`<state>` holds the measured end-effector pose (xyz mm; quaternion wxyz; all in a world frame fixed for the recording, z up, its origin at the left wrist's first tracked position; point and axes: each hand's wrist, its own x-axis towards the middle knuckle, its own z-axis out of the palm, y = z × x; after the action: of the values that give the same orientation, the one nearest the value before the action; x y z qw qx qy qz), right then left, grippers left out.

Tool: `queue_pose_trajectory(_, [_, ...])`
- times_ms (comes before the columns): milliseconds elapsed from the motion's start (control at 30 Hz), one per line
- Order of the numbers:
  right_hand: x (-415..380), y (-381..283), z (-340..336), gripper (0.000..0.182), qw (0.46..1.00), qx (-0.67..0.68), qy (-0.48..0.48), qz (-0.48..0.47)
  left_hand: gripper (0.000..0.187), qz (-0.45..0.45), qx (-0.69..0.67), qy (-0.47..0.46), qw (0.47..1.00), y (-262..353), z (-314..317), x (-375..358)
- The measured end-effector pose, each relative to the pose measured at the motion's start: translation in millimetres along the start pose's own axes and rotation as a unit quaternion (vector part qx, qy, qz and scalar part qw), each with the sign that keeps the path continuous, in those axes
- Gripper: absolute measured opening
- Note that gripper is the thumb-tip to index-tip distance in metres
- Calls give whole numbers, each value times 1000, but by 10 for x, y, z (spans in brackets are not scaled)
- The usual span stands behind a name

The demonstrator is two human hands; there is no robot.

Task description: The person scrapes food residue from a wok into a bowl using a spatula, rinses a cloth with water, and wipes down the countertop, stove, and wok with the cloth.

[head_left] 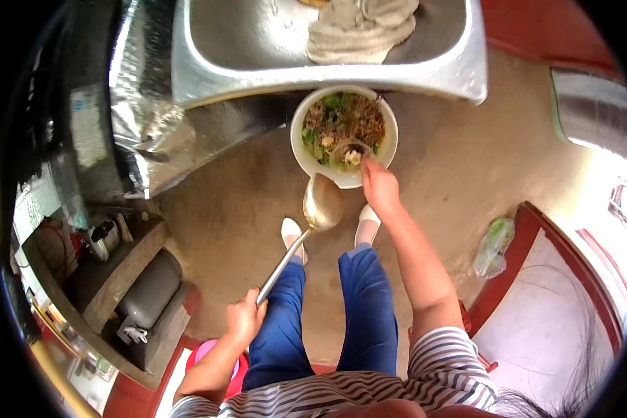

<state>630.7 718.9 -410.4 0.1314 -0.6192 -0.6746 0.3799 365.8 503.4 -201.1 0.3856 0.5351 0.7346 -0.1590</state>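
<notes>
My left hand (pixel 246 317) is wrapped round the long metal handle of a ladle (pixel 324 203). The ladle's wide, shiny bowl hangs at the near rim of a white bucket (pixel 298 148). Green leaves and brown, stringy food scraps (pixel 352 122) fill the bucket. My right hand (pixel 381 187) reaches over the near right rim, its fingers closed on the edge of a small round bowl (pixel 336 155). This bowl looks see-through and is tilted over the scraps, with whitish bits at it.
Above the bucket is a metal sink (pixel 258 75) with a crumpled beige cloth (pixel 362 31) in it. Foil-like sheeting (pixel 146 132) covers a surface at left. A grey gas cylinder (pixel 150 289) lies in a low shelf. A plastic bag (pixel 494 247) sits at right by a red-edged structure.
</notes>
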Motion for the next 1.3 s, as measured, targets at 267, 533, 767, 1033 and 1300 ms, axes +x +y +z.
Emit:
queue_pose_trajectory(267, [-443,-590,-1571,8,969,216,28,116,26,-2,-177,12,984,662,-444,-512])
queue_pose_trajectory(533, [73,-1615,-2906,12,966,178,155,-103,27,-5,-272,55,961,1153,-982,-1099])
queue_pose_trajectory(767, [1571,-2193,-2410,31,975,-137,-82,-153,34,33,-321,132,937,1126,-1499,-1479])
queue_pose_trajectory(1033, [2219,-1900,-1416,25,903,-357,-166,-174,17,-4,-609,-15,793,879,-3441,-2089])
queue_pose_trajectory(1300, [1607,-2307,-2405,31,995,-56,24,-82,22,119,-815,-110,557,357,-4423,-1076])
